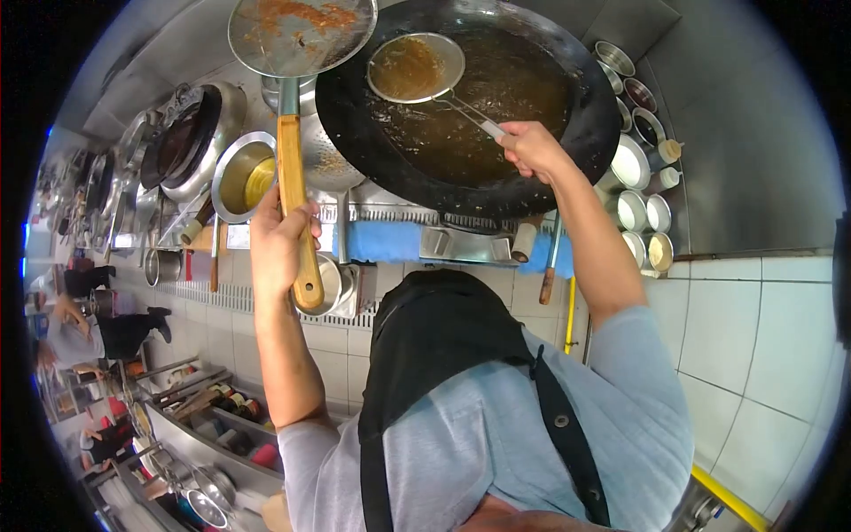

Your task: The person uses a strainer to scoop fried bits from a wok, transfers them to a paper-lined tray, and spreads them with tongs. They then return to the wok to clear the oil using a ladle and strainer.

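Observation:
My left hand (285, 232) is closed around the wooden handle of a large skimmer (306, 35). Reddish-orange bits cling to the skimmer's round mesh, which is up at the left of the wok. In my right hand (534, 152) is the grey handle of a small fine-mesh strainer (417, 68). Its round basket is over the left part of the big black wok (594, 133) and looks brownish inside. Dark brown liquid with small floating specks fills the wok. Beside my left hand stands a steel pot (232, 191) with yellow liquid in it.
Several metal containers (631, 164) line the right side by the steel wall. A perforated ladle (330, 164) lies left of the wok, and a blue cloth (386, 241) hangs along the stove front. Farther left are more woks (206, 142) and people in the background.

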`<state>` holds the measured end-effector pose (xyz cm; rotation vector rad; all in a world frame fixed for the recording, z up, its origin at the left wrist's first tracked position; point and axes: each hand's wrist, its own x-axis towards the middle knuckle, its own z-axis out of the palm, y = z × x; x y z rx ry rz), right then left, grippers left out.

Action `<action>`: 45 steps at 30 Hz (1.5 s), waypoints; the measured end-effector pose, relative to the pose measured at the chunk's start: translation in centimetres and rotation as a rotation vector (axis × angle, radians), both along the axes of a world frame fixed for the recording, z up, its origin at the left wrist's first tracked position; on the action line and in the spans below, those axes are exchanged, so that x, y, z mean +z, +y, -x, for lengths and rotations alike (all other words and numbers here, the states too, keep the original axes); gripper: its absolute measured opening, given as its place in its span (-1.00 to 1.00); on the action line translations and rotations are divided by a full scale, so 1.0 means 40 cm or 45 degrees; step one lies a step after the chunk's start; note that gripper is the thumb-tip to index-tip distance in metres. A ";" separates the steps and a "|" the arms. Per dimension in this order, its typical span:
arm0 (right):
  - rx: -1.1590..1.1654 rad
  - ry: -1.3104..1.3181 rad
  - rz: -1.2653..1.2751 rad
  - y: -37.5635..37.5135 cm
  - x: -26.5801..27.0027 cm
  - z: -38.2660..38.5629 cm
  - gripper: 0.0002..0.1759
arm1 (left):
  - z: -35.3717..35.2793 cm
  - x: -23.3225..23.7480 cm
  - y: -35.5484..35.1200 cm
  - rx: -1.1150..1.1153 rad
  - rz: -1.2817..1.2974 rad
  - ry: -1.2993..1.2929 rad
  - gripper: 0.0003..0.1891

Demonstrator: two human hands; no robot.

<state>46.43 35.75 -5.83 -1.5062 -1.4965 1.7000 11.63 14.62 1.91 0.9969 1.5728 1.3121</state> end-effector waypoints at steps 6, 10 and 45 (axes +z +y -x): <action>-0.019 0.297 0.241 -0.075 -0.001 -0.071 -0.61 | 0.022 0.000 0.018 0.069 0.002 0.054 -0.75; -0.043 0.483 0.343 -0.138 0.016 -0.158 -0.53 | 0.032 -0.011 0.025 0.103 0.042 0.137 -0.73; -0.984 0.585 -0.258 -0.499 0.127 -0.049 -0.50 | 0.649 0.021 0.345 -0.196 -0.130 -0.463 -0.81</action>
